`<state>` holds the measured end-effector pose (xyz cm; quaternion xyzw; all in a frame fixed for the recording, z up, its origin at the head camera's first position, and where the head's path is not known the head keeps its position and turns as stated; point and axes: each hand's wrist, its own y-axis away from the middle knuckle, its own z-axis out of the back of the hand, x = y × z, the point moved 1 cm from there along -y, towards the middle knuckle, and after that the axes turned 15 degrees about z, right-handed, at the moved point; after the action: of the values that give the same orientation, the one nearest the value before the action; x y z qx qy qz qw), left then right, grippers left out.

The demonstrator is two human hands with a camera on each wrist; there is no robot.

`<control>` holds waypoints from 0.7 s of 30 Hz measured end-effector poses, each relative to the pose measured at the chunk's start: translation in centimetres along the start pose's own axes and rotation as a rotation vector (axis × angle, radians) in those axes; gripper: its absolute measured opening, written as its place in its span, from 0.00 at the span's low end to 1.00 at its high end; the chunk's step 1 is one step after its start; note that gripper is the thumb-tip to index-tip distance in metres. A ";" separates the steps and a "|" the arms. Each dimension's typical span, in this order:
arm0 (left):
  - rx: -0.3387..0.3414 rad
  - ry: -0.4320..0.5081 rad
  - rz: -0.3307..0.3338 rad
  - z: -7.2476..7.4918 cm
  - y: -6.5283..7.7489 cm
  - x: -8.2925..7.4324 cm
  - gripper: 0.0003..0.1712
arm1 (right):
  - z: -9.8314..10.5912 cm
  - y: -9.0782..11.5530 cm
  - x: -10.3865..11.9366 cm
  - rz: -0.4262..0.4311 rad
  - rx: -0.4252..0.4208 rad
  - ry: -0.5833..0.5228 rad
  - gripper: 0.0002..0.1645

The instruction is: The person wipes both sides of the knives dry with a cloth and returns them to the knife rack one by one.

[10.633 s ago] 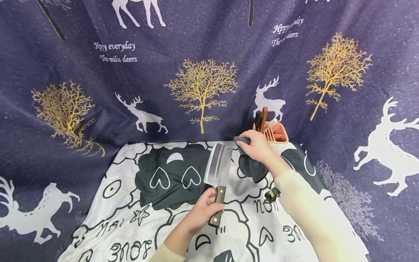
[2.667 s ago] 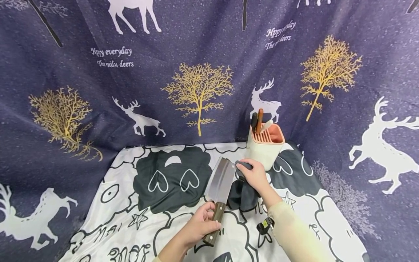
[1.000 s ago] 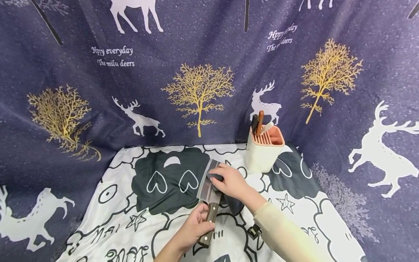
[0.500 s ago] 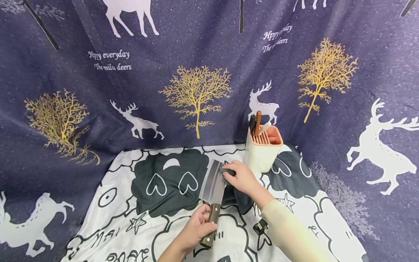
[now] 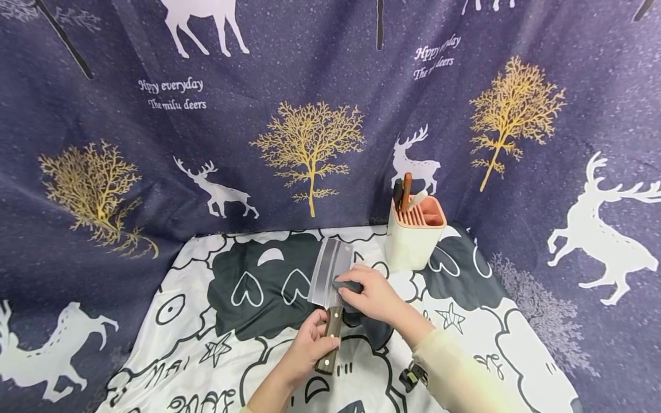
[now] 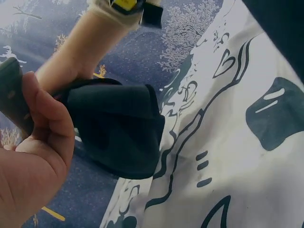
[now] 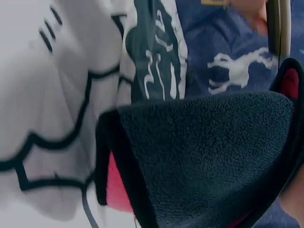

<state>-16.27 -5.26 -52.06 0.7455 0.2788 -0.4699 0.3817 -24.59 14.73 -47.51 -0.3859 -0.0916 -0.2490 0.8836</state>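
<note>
A cleaver with a wide steel blade (image 5: 324, 272) and a dark wooden handle (image 5: 330, 344) is held over the bed-like cloth surface, blade pointing away. My left hand (image 5: 310, 343) grips its handle. My right hand (image 5: 376, 295) pinches a dark cloth (image 5: 376, 331) and presses it against the blade's right side, near the handle. In the left wrist view the cloth (image 6: 118, 133) hangs down beyond my curled left fingers (image 6: 50, 111). The right wrist view shows its fuzzy face (image 7: 204, 147), black binding and a pink-red reverse. My right fingertips hide part of the blade.
A cream knife holder (image 5: 413, 246) with an orange slotted top stands at the back right. Several handles, black, brown and white, stick up from it. Behind hangs a dark blue curtain (image 5: 227, 132); a black-and-white patterned cloth (image 5: 175, 344) covers the table.
My right hand with the cloth, earlier beside the far end of the blade, has slid along it toward the handle. The cleaver has shifted slightly left and away; my left hand keeps its grip.
</note>
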 end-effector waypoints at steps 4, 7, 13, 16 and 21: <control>-0.002 0.015 -0.023 0.4 -0.2 -0.2 0.18 | -0.3 -0.2 1.3 0.027 0.008 -0.018 0.12; 0.017 0.021 -0.032 0.6 -0.2 -0.3 0.17 | -0.5 -0.3 1.7 0.034 -0.003 -0.025 0.12; 0.049 0.036 -0.015 0.7 -0.1 -0.2 0.16 | -0.6 -0.2 1.8 0.050 -0.021 -0.043 0.12; 0.055 0.044 -0.014 0.8 0.0 -0.1 0.17 | -0.6 -0.2 1.9 0.041 -0.020 -0.059 0.12; 0.060 0.021 -0.004 0.8 0.1 -0.1 0.23 | -0.4 -0.2 2.0 0.036 -0.013 -0.062 0.12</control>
<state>-16.62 -5.98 -52.17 0.7611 0.2701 -0.4708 0.3552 -22.96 13.53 -46.95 -0.4010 -0.1105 -0.2215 0.8820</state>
